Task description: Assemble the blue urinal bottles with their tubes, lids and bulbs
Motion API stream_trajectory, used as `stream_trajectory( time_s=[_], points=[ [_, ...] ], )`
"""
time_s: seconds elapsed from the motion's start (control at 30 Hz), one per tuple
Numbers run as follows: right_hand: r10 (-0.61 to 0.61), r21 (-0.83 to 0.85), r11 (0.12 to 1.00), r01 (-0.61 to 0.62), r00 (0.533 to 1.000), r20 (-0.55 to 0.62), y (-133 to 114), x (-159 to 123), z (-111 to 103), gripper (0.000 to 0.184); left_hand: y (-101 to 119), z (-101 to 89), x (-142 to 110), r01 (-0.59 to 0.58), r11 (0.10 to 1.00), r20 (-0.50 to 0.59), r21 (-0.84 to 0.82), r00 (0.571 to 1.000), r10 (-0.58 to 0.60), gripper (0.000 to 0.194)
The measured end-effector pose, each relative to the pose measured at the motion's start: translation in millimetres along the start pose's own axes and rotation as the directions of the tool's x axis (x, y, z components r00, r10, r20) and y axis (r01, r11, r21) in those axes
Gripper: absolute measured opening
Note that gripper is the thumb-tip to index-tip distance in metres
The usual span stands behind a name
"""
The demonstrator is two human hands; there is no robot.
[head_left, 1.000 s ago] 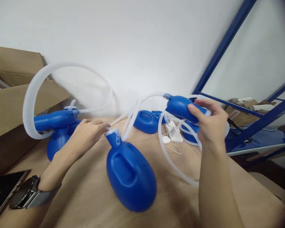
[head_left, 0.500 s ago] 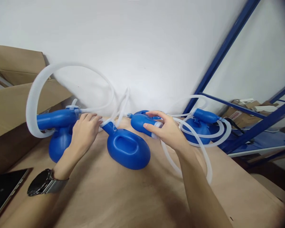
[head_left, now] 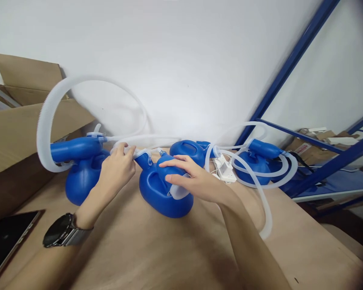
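Head cam: my left fingers (head_left: 124, 150) pinch the clear tubing (head_left: 154, 139), while my right fingers (head_left: 181, 160) spread over a blue bottle (head_left: 166, 167) atop a bigger blue bottle (head_left: 157, 199).

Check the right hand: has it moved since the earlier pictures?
Yes: the right hand has moved left, away from the blue shelf post.

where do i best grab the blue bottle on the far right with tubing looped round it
Grip its narrow blue neck from above: it sits on top, free of the loops, while translucent tubing circles the round body.
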State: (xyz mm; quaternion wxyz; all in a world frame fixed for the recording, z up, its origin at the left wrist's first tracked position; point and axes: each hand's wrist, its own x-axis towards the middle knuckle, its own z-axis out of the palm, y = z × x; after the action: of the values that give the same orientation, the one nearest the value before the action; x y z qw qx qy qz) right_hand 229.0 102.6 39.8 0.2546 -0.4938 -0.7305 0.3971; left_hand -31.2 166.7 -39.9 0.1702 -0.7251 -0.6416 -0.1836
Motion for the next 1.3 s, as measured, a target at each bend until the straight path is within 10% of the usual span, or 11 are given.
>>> stream_trajectory(
  time_s=[0.37,0.6,0.77,0.93,1.17,1.3],
  points=[
    [-0.138,-0.431,0.902,-0.018,0.935,-0.328,2,7,59,0.053,-6,19.9,1,-0.092,0.989,-0.015,-0.117,0.996,0.090,0.044],
    [-0.092,-0.202,0.974,0.101,0.994,0.053,42,23,-4,0.123,-12,26.5,5,-0.108,0.978,-0.033,-0.178,0.994,0.104,0.044],
    [-0.150,-0.017,0.988,0.151,0.987,0.060,74,43,-12,0.122,-8,22.0,4,-0.087,0.979,0.001,-0.186,0.996,0.088,0.048],
    [-0.159,-0.032,0.987,0.155,0.973,-0.170,82,55,8,0.109,-2,9.7,1,-0.032,0.986,0.103,-0.167,0.993,0.050,0.056],
    [-0.101,-0.082,0.994,0.075,0.921,-0.376,73,57,43,0.105,12,-16.9,-8,0.060,0.988,0.310,-0.145,0.951,-0.012,0.075],
    [0.033,0.000,0.999,-0.034,0.953,-0.302,53,49,57,0.111,25,-41.0,-19,0.048,0.976,0.393,-0.211,0.919,0.040,0.083]
  ],
)
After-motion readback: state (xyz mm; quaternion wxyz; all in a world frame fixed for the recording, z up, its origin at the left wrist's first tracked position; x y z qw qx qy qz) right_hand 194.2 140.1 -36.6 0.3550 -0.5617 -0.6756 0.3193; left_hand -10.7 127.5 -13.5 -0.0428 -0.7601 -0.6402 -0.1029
